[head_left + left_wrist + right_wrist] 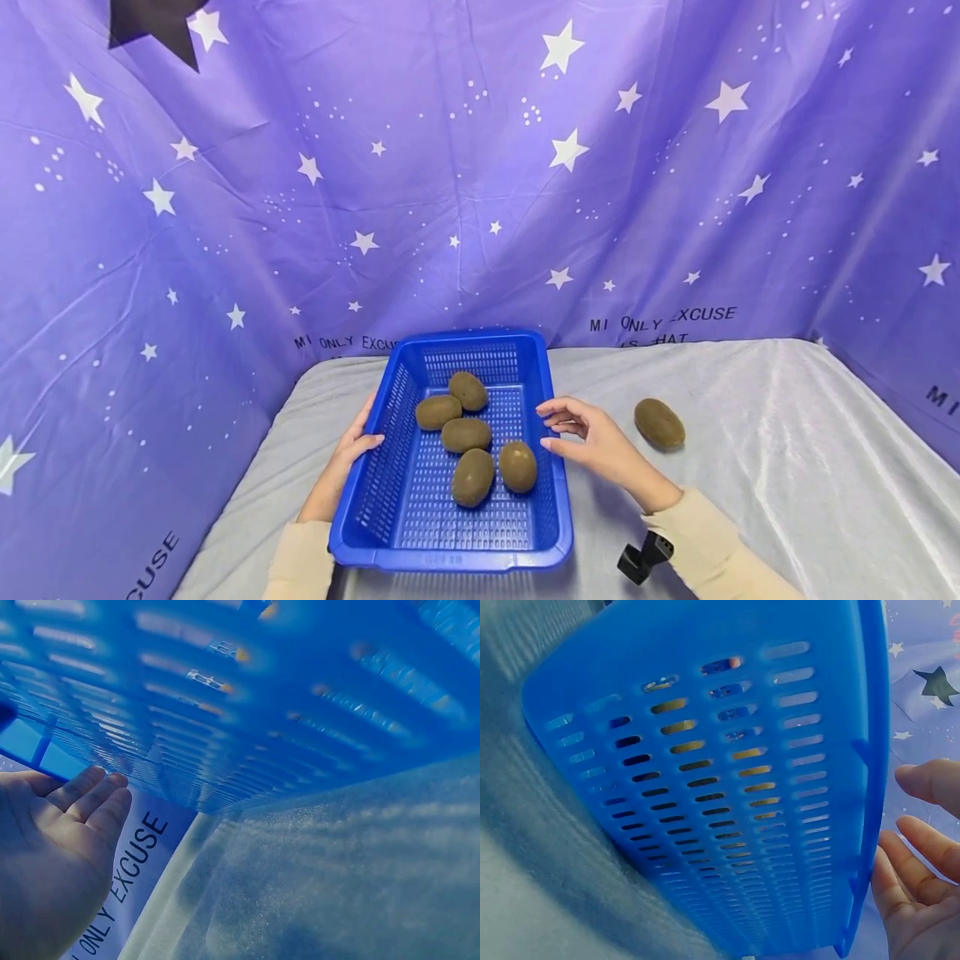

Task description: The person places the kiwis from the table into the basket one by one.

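Note:
A blue plastic basket (450,559) with slotted walls holds several brown kiwifruit (467,435) on its bottom. At its left side my left hand (354,446) grips the rim, thumb over the edge; in the left wrist view its fingers (101,802) lie along the outer wall. My right hand (588,440) is at the right rim with thumb and fingers spread apart. The right wrist view shows its fingertips (904,825) right at the rim, from outside the slotted wall. Another kiwifruit (660,423) lies on the cloth to the right of that hand.
A light grey cloth (787,467) covers the table. Behind and on both sides hangs a purple curtain (480,167) with white stars and printed words. Below the right sleeve a small black device (645,557) sits at the wrist.

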{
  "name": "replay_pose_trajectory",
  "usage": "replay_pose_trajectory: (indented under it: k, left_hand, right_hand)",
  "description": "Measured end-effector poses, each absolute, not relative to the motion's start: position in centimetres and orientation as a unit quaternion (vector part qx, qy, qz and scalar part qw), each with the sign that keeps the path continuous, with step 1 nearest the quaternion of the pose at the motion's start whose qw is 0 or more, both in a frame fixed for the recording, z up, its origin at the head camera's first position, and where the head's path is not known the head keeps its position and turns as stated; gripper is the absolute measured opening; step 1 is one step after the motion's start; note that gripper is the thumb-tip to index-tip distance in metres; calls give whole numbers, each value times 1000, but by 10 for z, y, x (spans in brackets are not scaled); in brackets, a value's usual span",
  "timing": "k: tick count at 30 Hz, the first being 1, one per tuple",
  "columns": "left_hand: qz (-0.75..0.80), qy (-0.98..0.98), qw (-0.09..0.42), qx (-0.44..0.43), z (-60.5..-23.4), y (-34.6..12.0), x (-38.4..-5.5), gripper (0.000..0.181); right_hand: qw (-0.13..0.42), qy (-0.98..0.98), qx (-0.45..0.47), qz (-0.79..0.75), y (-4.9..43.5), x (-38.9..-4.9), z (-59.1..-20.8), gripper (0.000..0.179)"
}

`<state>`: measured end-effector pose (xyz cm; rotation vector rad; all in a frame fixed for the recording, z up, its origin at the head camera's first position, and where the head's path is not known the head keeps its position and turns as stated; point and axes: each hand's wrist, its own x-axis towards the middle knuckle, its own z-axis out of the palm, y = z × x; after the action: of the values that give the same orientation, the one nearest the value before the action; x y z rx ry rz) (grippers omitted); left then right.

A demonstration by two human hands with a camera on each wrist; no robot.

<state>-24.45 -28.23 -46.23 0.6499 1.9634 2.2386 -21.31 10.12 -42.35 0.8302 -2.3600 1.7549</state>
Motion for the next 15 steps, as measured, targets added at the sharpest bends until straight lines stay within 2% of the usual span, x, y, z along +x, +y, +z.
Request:
replay_pose_trajectory:
  k: [15]
  left_hand:
    - [737,637,54,221,-463,-283,-245,75]
  right_hand:
    - [87,-758,284,581,128,-217,-429,33]
